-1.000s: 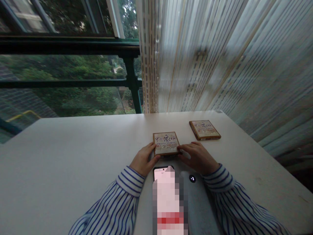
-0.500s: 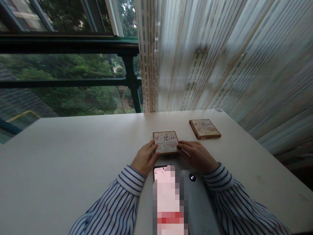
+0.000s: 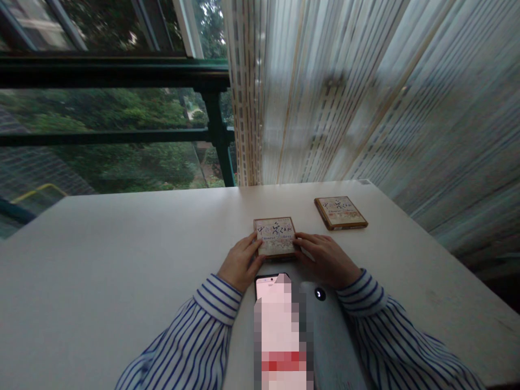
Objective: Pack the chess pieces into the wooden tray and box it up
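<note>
A flat square box (image 3: 275, 236) with a brown rim and a pale printed lid lies on the white table (image 3: 122, 260) in front of me. My left hand (image 3: 240, 262) grips its left near edge, fingers curled against the side. My right hand (image 3: 325, 258) grips its right near edge the same way. A second, matching box (image 3: 340, 212) lies farther off to the right, untouched. Both my sleeves are white with blue stripes.
A phone (image 3: 268, 283) with a lit screen lies just below the box, between my wrists. A grey object (image 3: 329, 330) with a small light sits beside it. A striped curtain (image 3: 365, 92) hangs behind the table; a window with a dark railing (image 3: 114, 70) is at left.
Both hands have slid a little farther along the sides of the box. The box has stayed in place.
</note>
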The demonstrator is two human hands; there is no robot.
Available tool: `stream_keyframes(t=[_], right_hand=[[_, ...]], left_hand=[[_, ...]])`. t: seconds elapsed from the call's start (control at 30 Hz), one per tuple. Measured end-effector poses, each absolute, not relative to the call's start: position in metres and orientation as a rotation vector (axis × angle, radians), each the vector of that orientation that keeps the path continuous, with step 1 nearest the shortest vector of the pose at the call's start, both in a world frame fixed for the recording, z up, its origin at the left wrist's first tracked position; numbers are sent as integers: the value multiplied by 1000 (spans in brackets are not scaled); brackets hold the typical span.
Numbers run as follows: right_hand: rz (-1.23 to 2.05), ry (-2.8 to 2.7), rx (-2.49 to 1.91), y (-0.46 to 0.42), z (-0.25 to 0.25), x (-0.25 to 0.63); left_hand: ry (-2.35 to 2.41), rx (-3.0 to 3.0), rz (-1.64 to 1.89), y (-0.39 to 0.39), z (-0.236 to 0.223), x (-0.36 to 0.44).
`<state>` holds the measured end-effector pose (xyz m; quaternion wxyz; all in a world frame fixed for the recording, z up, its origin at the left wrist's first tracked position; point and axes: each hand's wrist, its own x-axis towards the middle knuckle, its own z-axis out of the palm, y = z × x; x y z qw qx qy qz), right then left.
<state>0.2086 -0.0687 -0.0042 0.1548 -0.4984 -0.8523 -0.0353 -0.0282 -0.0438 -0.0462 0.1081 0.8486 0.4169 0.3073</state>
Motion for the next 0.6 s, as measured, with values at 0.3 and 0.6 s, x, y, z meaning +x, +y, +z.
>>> stream_keyframes(t=[0.3,0.6], right_hand=[[-60,-2430,-1436,-68,-5,210],[-71,-2418,-1430,-67,-11,203]], left_hand=[[1260,2518,894,-44,-47,-27],[1284,2541,838,-44,-40,-27]])
